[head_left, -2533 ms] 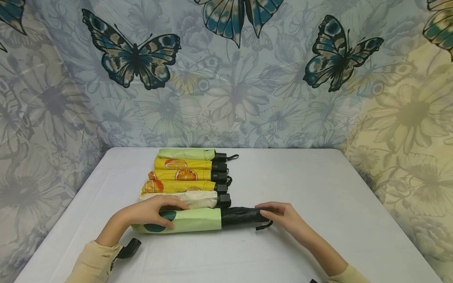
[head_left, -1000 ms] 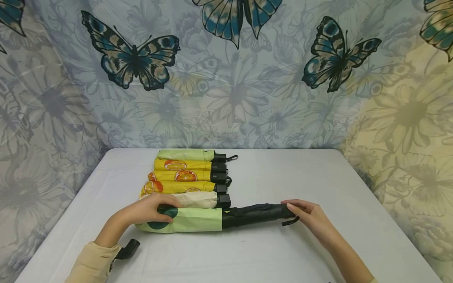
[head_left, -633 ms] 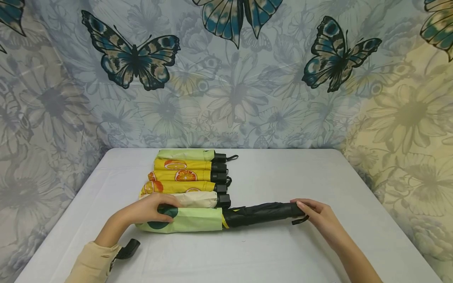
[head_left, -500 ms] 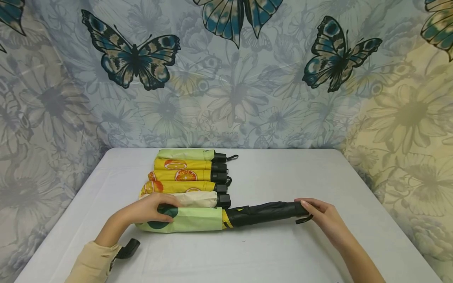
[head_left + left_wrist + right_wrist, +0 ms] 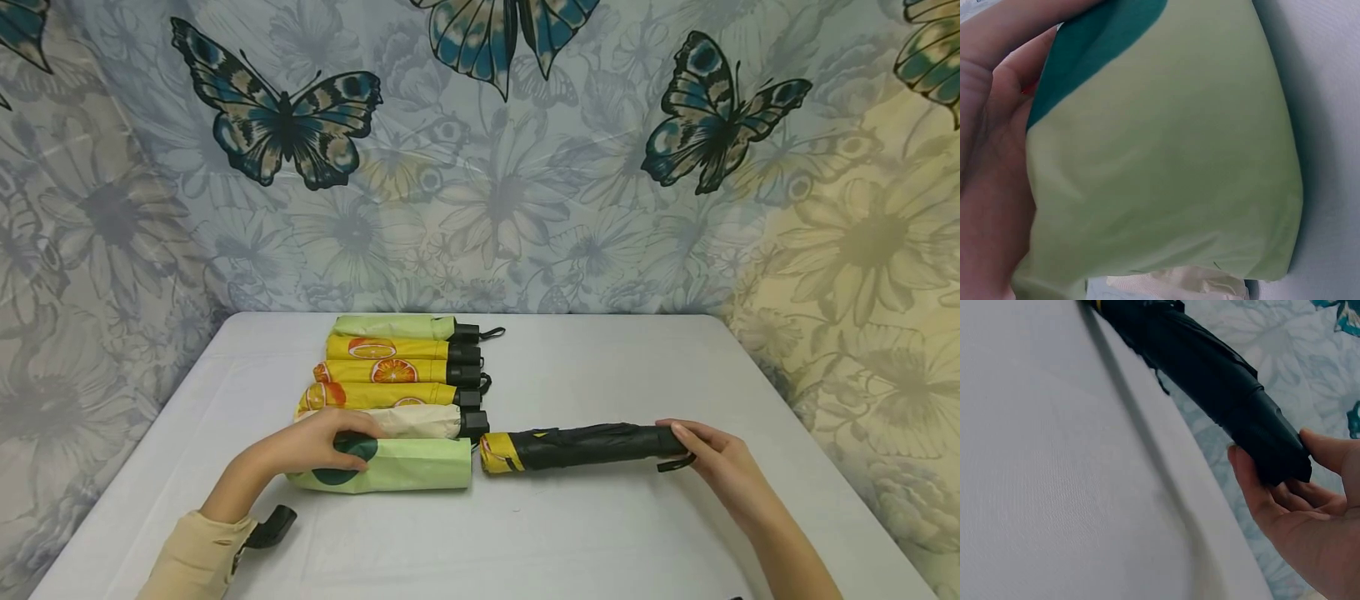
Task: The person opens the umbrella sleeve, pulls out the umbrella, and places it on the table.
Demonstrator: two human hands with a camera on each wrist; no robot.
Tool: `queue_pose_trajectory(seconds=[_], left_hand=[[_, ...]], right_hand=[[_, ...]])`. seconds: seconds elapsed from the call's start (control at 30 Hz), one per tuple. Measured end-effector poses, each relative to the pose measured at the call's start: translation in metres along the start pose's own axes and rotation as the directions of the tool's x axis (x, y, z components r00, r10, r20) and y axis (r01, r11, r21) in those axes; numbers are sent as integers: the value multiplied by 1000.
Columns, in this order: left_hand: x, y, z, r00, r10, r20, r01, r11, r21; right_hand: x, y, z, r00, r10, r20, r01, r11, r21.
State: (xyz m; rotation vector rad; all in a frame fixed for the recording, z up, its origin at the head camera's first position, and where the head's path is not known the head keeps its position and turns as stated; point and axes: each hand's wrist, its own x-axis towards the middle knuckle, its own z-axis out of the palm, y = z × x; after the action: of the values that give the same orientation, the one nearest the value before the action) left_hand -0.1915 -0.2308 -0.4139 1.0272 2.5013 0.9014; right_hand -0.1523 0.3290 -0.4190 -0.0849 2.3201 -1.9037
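Observation:
My right hand [image 5: 720, 462] pinches the handle end of a folded black umbrella [image 5: 596, 446] with a yellow tip. The umbrella lies almost level, its tip just right of the mouth of a light green umbrella sleeve [image 5: 427, 465] with dark green spots. In the right wrist view, thumb and fingers grip the black umbrella [image 5: 1210, 381] at its end. My left hand [image 5: 318, 442] grips the left part of the sleeve, thumb in front and fingers behind. Close up in the left wrist view, the sleeve [image 5: 1166, 144] hides most of the fingers.
Behind the sleeve lies a row of folded umbrellas: a cream one [image 5: 420, 422], several yellow ones with orange slices [image 5: 427, 372], and a light green one [image 5: 393, 327] farthest back. All have black handles pointing right. They rest on a white table [image 5: 600, 533] before a butterfly-patterned cloth [image 5: 502, 200].
My right hand has moved right, drawing the black umbrella out of the green sleeve until its yellow tip came clear. The left hand has kept its grip on the sleeve, nearly still.

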Motion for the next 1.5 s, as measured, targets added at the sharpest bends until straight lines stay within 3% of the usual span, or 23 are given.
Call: queue_pose_trajectory(seconds=[0.3,0.93,1.27,1.5], left_hand=[[0,-1,0,1000,8,-6,-8,1000,-1],[1,-1,0,1000,-19,3,19,1000,-20],[0,2,-2,1000,-17,3,17,1000,-21],[0,3,-2,999,-35,13,36,999,-28]], right_hand=[[2,13,-16,999,-17,39,12,991,137],[3,32,-37,998,29,53,-38,983,181],[-1,38,-42,998,34,56,-41,991,129],[-2,37,-43,994,111,-9,-112,990,-84]])
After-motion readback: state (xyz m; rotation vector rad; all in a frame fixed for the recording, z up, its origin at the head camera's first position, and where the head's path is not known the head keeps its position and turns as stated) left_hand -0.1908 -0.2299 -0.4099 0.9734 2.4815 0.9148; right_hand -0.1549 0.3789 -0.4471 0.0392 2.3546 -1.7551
